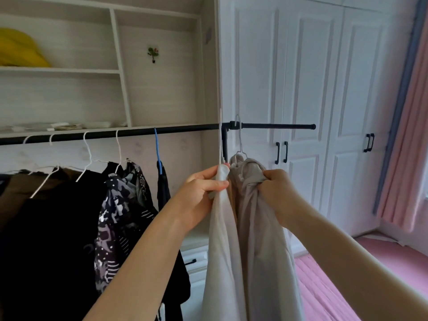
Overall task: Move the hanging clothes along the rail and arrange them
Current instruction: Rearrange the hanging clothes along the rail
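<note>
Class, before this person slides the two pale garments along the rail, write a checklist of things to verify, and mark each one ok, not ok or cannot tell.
1. Left hand has a firm hold on the white garment: ok, fingers closed around its top.
2. Right hand holds the beige garment: ok, fabric bunched in the fist.
3. Beige garment's hanger is hooked on the rail: ok, hooked by the corner joint.
4. White garment's hanger hook is on the rail: cannot tell, only a thin white line rises to it.
5. Free rail to the right: ok, bare to its end cap.
6. Room to the left: ok, open rail before the blue hanger.
</note>
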